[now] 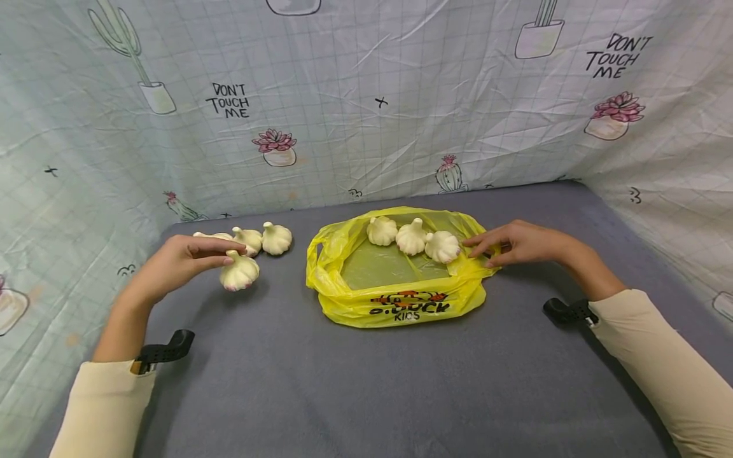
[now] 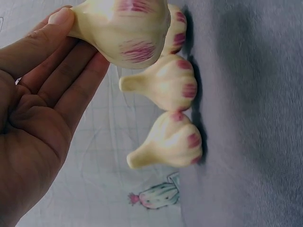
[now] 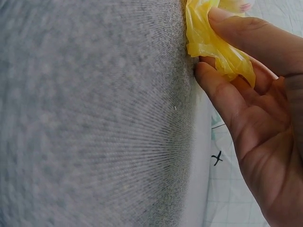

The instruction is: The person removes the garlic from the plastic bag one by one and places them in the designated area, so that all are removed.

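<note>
My left hand [image 1: 182,266] pinches a garlic bulb [image 1: 239,272] by its neck, held above the table with the root end down. In the left wrist view, thumb and fingers meet at the stem of that same garlic bulb [image 2: 123,28]. Just behind it, a row of garlic bulbs [image 1: 277,239] stands on the table. A yellow plastic bag [image 1: 395,305] lies spread wide at the middle, with three garlic bulbs [image 1: 411,236] inside toward its back right. My right hand [image 1: 523,243] grips the bag's right edge; the right wrist view shows the yellow plastic [image 3: 203,33] between thumb and fingers.
A grey cloth covers the table [image 1: 366,381]. Behind it and at both sides hangs a pale curtain [image 1: 343,127] with cactus prints and lettering. Dark wrist cameras [image 1: 168,348] jut from both forearms, low over the cloth.
</note>
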Available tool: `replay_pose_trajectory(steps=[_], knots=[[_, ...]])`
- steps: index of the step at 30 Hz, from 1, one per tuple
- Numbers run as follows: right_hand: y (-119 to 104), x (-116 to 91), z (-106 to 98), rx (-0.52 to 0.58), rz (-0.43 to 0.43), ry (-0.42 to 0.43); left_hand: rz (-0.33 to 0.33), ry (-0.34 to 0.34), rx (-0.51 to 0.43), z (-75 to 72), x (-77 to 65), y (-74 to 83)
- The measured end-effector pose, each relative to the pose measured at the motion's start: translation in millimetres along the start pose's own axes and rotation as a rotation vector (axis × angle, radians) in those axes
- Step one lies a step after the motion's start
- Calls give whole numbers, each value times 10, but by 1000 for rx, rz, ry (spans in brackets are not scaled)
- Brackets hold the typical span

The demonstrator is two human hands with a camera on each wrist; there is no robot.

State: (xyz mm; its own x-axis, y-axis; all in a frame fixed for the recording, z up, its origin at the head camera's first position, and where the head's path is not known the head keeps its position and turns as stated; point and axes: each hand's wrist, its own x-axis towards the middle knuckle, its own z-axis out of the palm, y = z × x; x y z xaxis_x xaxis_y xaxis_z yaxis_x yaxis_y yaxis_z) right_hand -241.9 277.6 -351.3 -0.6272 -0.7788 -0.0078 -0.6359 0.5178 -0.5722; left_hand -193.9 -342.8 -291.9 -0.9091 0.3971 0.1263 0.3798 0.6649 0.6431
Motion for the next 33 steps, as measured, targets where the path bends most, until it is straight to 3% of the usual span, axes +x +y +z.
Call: replay_pose_trajectory(steps=[9, 13, 24, 33], knots=[[-15, -21, 3, 11, 41, -8, -56, -14, -1, -72, -7, -131], [-11, -10, 6, 5, 14, -6, -78, -13, -18, -97, -27, -166], [25, 9, 7, 8, -13, -5, -73, 12, -16, -160, -75, -256], [2, 10, -6, 13, 8, -10, -109, 27, 31, -202, -144, -324]])
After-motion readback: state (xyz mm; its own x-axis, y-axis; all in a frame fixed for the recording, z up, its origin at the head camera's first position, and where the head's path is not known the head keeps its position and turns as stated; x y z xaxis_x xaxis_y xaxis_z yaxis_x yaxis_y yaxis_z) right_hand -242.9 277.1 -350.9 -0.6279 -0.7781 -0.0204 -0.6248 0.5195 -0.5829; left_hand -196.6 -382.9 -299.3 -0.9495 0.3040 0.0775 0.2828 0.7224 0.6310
